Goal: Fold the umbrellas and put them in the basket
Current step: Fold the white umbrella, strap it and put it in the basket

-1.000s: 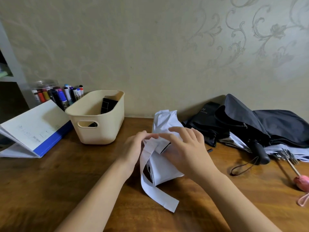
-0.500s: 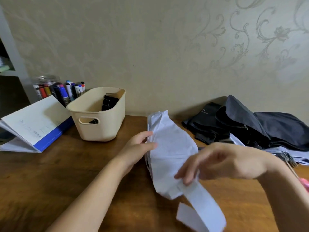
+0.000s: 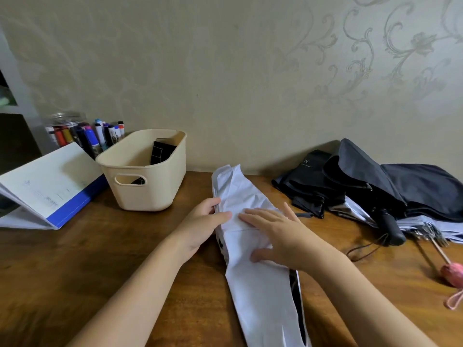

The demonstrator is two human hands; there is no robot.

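Observation:
A white folding umbrella lies collapsed along the middle of the wooden table, its loose canopy running toward me. My left hand grips its left edge, with the thumb on top of the cloth. My right hand rests flat on the canopy, fingers straight and pointing left. A cream plastic basket stands to the left against the wall and holds a black checked folded umbrella. At the right lie a black umbrella and a dark blue one with a black handle.
An open binder with a blue edge lies at the far left, and a jar of markers stands behind it. A pink umbrella handle on a thin shaft sits at the right edge. The wall runs close behind the table.
My right hand drew the white strap out toward the right, then came back and now lies flat on the canopy. The white umbrella now stretches longer toward me. My left hand stayed at its left edge.

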